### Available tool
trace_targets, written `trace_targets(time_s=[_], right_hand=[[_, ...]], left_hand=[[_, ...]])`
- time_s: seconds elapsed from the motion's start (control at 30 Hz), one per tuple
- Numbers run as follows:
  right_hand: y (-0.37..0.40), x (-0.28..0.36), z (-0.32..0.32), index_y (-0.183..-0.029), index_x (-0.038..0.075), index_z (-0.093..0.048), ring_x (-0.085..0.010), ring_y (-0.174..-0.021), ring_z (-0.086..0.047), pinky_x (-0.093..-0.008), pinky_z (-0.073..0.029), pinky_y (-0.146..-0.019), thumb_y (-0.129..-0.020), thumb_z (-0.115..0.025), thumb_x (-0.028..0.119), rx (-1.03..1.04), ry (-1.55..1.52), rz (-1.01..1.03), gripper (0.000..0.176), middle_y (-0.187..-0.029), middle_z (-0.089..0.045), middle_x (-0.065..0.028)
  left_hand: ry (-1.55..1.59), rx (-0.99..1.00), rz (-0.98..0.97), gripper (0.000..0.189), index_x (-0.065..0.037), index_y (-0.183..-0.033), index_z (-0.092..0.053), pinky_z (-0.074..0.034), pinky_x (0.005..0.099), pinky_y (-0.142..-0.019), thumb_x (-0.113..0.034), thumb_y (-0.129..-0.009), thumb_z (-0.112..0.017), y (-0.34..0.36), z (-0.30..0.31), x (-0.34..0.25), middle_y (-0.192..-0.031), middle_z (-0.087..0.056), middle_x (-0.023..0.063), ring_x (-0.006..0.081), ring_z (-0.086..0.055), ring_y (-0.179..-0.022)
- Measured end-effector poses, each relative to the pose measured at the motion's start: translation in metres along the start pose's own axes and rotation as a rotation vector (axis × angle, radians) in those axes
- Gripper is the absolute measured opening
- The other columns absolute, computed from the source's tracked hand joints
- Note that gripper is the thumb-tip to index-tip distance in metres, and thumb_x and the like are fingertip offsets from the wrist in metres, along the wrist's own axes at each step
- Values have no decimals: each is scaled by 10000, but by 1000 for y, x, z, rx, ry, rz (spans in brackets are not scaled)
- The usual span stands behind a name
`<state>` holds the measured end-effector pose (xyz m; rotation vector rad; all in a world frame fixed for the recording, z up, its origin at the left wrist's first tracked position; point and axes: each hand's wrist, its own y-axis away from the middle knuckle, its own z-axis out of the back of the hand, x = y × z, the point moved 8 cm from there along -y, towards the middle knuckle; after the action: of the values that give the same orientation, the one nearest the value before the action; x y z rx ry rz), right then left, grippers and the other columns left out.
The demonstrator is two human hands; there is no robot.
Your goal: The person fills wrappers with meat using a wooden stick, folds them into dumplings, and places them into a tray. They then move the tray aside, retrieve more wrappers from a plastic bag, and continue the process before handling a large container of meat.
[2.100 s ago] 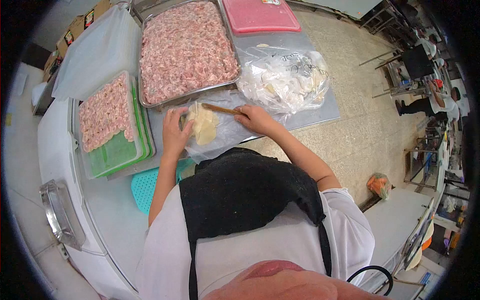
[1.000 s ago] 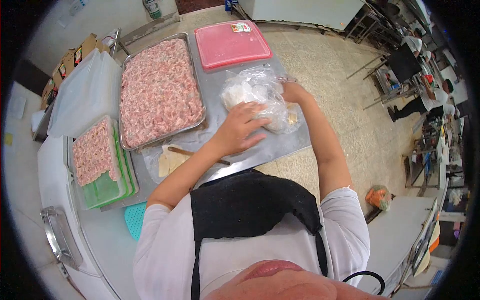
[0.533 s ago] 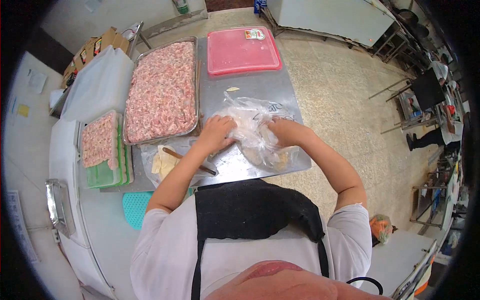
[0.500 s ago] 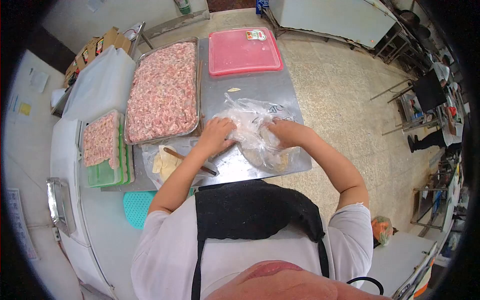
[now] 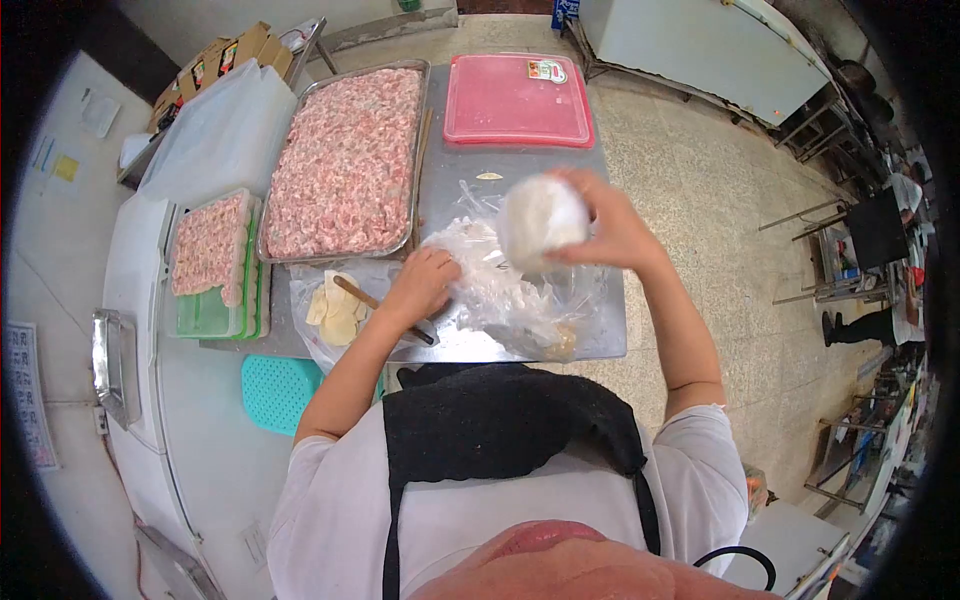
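Observation:
My right hand is raised over the table, its fingers wrapped round a white, round stack of dough wrappers, blurred by motion. Below it lies a crumpled clear plastic bag with something pale yellowish in its near end. My left hand rests at the bag's left edge with curled fingers closed on the plastic. Beside my left forearm, loose pale dough wrappers lie on a plastic sheet. A wooden stick with a dark end lies across them.
A large metal tray of raw minced meat stands behind my left hand. Left of it are green trays with filled pieces and a translucent bin. A red lidded container sits at the back of the metal table.
My right hand has come out of the plastic bag and lifted up with the white stack. My left hand stays at the bag's left side. The view has shifted slightly.

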<state>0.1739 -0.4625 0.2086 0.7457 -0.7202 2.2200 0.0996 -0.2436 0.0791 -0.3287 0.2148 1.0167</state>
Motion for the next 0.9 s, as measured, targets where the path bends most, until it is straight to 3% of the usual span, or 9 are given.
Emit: trace_targets(time_s=[0.2,0.27,0.3,0.4,0.47,0.53,0.63,0.73,0.9], right_hand=[[-57,-43,29,-1291,22,-510,-157,-1089,-579,-323,-464,-926,-815,-666,422,-463,-939,-35,641,-1221,-580,-118],[-75,-62,7,-1177,20,-578,-143,-952,-631,-310,-521,-762,-900,-557,425,-442,-998,-177,491,-1060,-643,-89],[-84,-56,-7,-1011,38,-612,-117,-665,-636,-273,-489,-505,-925,-515,464,-399,-969,-284,445,-803,-648,-50],[-112,-69,-74,-874,55,-580,-123,-381,-512,-250,-387,-340,-922,-476,559,-2,-762,-418,517,-592,-574,-54],[-113,-92,-124,-974,-4,-625,-208,-600,-631,-347,-527,-546,-916,-436,629,153,-331,-486,663,-772,-636,-128],[-111,-116,-170,-1129,-26,-618,-312,-945,-635,-435,-515,-824,-885,-490,631,200,335,-247,713,-1049,-633,-220],[-123,-100,-165,-1210,-23,-594,-384,-1200,-501,-459,-412,-1005,-896,-520,546,243,279,-127,654,-1250,-551,-255],[-135,-132,-156,-1225,-27,-574,-397,-1272,-444,-452,-378,-1046,-935,-506,388,-36,296,-28,511,-1311,-522,-242],[-96,-155,-189,-1282,-46,-508,-398,-1302,-416,-472,-346,-1074,-947,-491,236,-65,553,147,438,-1381,-462,-236]], left_hand=[[73,-240,-206,214,-42,-786,-580,-452,404,-806,-45,-641,-738,16,84,-66,-864,-557,111,322,-549,-888],[166,-355,-193,229,-47,-718,-548,-461,402,-737,-59,-642,-764,26,115,-76,-787,-544,97,317,-551,-780],[163,-356,-185,229,-47,-718,-548,-461,402,-737,-59,-642,-764,29,128,-82,-787,-544,97,317,-551,-780],[287,-449,-180,254,-64,-685,-520,-470,390,-693,1,-651,-763,48,166,-90,-755,-551,92,297,-562,-721],[312,-645,-129,361,-72,-660,-470,-461,371,-631,-11,-645,-826,72,189,-83,-694,-539,90,276,-541,-637],[324,-694,-92,386,-75,-654,-451,-458,369,-623,-4,-635,-830,89,198,-78,-691,-537,86,266,-537,-635],[286,-764,-18,418,-79,-651,-425,-455,366,-618,3,-623,-834,113,201,-69,-693,-535,82,255,-531,-634],[222,-763,94,424,-80,-660,-408,-452,366,-635,-17,-638,-827,127,194,-65,-682,-517,71,247,-517,-633],[160,-744,189,417,-83,-664,-401,-444,358,-651,-11,-654,-812,143,185,-61,-685,-513,64,240,-513,-647]])
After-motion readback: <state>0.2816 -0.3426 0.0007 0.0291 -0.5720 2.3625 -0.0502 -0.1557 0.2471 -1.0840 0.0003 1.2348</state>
